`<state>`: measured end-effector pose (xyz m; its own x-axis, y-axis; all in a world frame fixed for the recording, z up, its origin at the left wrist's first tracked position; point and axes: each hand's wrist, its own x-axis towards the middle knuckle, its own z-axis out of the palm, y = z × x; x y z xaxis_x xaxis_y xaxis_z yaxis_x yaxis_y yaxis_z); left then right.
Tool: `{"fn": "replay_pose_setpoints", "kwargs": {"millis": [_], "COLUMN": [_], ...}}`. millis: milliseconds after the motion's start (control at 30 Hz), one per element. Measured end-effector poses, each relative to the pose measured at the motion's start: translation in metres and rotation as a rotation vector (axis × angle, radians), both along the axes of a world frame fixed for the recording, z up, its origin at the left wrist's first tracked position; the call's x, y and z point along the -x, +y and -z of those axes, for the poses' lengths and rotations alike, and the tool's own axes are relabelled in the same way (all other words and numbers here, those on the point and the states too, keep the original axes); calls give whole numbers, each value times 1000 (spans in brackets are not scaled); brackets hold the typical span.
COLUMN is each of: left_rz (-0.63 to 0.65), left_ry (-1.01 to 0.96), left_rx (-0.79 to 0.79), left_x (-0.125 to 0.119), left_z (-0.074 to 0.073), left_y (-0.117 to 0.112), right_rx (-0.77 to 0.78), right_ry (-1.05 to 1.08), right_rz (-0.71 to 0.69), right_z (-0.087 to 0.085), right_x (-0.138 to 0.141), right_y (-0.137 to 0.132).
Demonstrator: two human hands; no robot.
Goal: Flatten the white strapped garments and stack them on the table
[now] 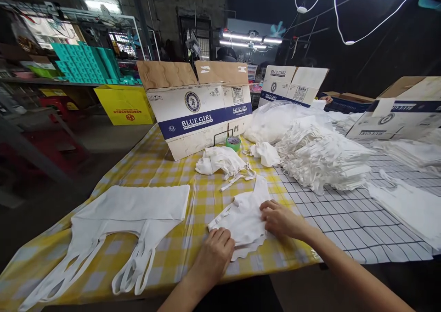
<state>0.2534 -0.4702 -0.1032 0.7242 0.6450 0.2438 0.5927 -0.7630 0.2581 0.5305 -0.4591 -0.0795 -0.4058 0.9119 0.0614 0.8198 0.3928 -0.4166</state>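
A small white garment (246,218) lies partly folded on the yellow checked tablecloth (161,165) near the front edge. My left hand (215,252) presses on its lower left corner with fingers curled down. My right hand (279,220) rests on its right side, fingers bent and pressing the cloth flat. A larger white garment with straps (127,215) lies spread flat to the left. Behind, a crumpled white garment (222,161) and loose straps (237,178) lie on the cloth.
A tall stack of white garments (320,158) sits on the grey grid cloth (358,220) at right. Open "Blue Girl" cartons (200,114) stand behind, others (396,114) to the right. A green tape roll (233,142) lies by the carton. Teal crates (82,64) fill shelves far left.
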Motion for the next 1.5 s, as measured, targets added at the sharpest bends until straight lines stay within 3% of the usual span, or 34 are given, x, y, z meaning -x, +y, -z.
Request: {"fn": "replay_pose_setpoints", "kwargs": {"millis": [133, 267, 400, 500, 600, 700, 833, 967, 1067, 1167, 1267, 1367, 1500], "left_rz": [-110, -256, -360, -394, -364, -346, -315, -373, -475, -557, -591, -520, -396], "left_ry": [-145, -426, -554, -579, -591, -596, -532, -326, -217, -218, -262, -373, -610], "left_rx": [68, 162, 264, 242, 204, 162, 66, -68, -71, 69, 317, 468, 701], "left_x": [7, 14, 12, 5, -4, -10, -12, -8, -1, 10, 28, 48, 71], "left_z": [-7, -26, -48, -60, -70, -77, -79, -66, -54, -49, -57, -79, -128], "left_y": [9, 20, 29, 34, 36, 38, 41, 47, 53, 63, 75, 82, 74], "right_rx": [-14, 49, 66, 55, 43, 12, -144, -284, -391, -481, -425, -284, -202], "right_ry": [26, 170, 395, 524, 480, 278, 142, 257, 337, 384, 487, 602, 665], "right_rz": [3, 17, 197, 280, 256, 252, 311, 411, 499, 593, 693, 773, 804], "right_z": [-1, -17, -35, -42, -43, -42, -53, -87, -115, -135, -142, -141, -143], "right_x": [7, 14, 29, 44, 58, 66, 66, 55, 44, 28, 9, -6, -19], "right_y": [-6, -12, -15, -13, -12, -12, -13, -18, -25, -29, -30, -31, -36]}}
